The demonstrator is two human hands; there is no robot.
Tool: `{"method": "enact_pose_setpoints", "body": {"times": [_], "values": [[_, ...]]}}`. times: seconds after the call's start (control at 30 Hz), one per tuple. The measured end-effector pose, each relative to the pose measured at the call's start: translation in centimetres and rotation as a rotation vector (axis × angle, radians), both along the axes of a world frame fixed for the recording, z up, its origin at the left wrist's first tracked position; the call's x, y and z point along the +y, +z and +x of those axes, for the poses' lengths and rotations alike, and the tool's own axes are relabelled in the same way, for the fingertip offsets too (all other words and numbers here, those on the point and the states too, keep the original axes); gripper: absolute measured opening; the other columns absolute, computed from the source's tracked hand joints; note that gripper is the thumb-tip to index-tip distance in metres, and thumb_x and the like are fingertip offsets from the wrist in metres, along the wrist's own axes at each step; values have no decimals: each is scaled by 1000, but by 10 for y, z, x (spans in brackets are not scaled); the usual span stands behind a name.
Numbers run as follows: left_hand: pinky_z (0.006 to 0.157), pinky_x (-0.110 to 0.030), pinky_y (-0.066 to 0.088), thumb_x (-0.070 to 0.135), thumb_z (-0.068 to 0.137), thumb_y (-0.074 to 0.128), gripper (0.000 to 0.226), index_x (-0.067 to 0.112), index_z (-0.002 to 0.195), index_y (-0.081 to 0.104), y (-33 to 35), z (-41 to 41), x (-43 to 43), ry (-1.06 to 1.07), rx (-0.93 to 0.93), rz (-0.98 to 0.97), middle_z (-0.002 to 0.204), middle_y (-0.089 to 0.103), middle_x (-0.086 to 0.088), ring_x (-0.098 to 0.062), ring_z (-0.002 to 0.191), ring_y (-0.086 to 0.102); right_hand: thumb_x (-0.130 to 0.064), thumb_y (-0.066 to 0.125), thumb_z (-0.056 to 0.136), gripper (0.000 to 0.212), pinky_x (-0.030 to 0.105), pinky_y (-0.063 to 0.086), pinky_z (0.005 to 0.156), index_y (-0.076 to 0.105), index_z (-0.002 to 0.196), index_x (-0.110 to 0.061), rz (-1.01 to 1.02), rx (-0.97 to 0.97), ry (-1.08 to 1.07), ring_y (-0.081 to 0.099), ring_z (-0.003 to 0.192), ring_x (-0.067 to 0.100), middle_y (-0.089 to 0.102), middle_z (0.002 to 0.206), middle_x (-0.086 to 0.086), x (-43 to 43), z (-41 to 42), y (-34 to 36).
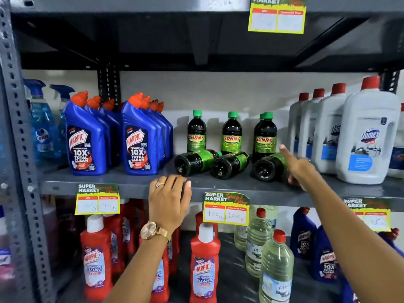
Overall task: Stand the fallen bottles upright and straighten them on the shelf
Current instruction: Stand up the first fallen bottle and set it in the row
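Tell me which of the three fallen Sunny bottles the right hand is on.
The rightmost fallen bottle. The right hand rests against its right side, while the middle one and the left one lie untouched.

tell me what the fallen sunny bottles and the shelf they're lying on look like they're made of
The fallen Sunny bottles: probably glossy plastic, dark with liquid or tint; highlights glint on their moulded bases, and the green caps look plastic. Glass can't be ruled out.

The shelf: looks like grey painted metal with a dull sheen, fixed to a perforated angle post with bolts.
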State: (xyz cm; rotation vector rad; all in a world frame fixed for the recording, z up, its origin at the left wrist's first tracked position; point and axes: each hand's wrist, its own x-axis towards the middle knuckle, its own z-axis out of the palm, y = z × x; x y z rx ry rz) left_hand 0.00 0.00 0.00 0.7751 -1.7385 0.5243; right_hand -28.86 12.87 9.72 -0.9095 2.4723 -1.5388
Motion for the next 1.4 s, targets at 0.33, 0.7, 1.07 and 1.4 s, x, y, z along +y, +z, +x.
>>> {"method": "enact_pose_setpoints", "body": {"times": [0.33,0.7,1.07,1.4], "values": [[77,-37,38,32,99,34,39,14,91,67,-6,-4,-9,76,26,-93,88,69,-1,-25,76,57,-77,60,63,87,18,47,38,55,116,-7,233,-249,115,65,49,19,66,90,9,-31,-9,18],[79,-37,37,31,99,36,38,12,91,68,-9,-8,-10,72,80,-113,86,69,-2,-25,75,54,-62,73,49,91,40,61,74,55,118,-5,-403,-321,122,67,104,28,64,122,15,-16,-6,-12],[84,-37,37,31,99,36,37,12,93,67,-9,-6,-9,88,52,-95,86,68,-2,-26,77,56,-59,65,77,72,47,49,94,52,119,-2,-210,180,-19,59,109,38,62,120,18,-11,7,-15],[85,-38,39,32,99,34,41,11,95,68,-6,-3,-2,69,17,-46,88,69,-3,-26,80,59,-35,77,77,52,35,44,90,60,113,-2,-201,-11,116,57,111,31,62,124,16,-21,4,-6]]}}
